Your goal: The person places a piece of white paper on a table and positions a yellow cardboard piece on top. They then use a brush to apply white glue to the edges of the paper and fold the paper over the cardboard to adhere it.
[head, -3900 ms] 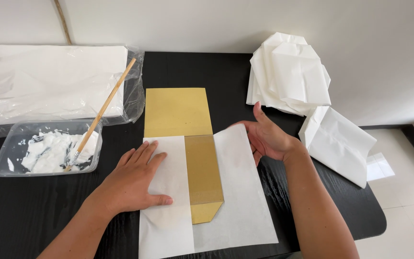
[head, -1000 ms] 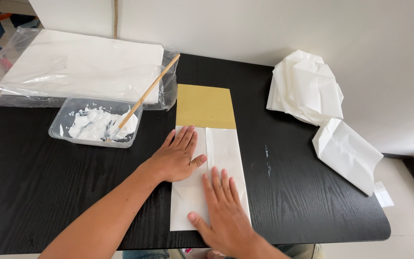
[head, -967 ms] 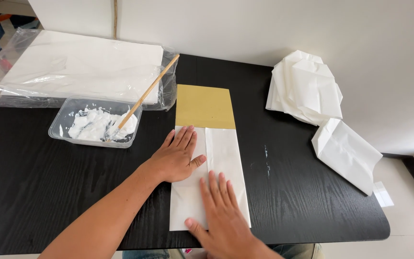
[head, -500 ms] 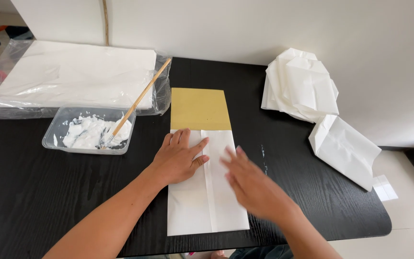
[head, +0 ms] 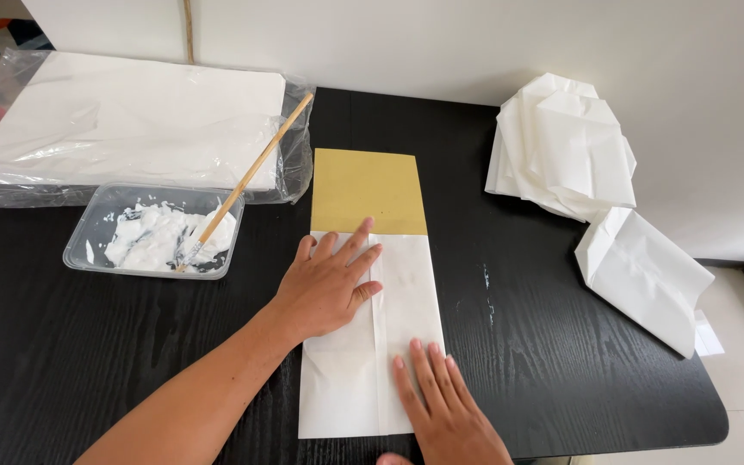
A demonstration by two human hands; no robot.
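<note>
Pressing flat, your left hand [head: 329,288] is lying open across the folded white paper [head: 370,340] mid-desk, pinning its seam; your right hand [head: 451,413], fingers spread, is bearing on the near end. Yellow card [head: 368,189] is sticking out beyond. The paste tray [head: 155,230] is sitting left, crumpled sheets [head: 561,146] right; the paper's near edge is nearing the desk [head: 561,344] edge.
</note>
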